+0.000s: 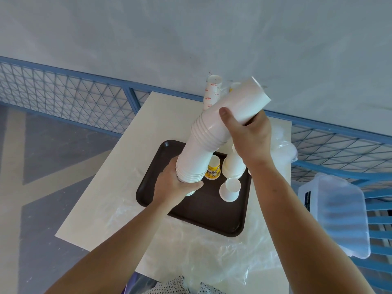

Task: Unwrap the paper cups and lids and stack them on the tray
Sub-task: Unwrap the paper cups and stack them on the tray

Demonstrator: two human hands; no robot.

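white cup stack (pixel 197 158), bent at mid-length, long axis rising from my left hand (pixel 169 185) up-right to my right hand (pixel 250 141). left fingers curl round its low end, just above the brown tray (pixel 201 215); right fingers wrap the upper half. i judge the low end lands first.

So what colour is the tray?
The tray is dark brown, clearest in the head view.
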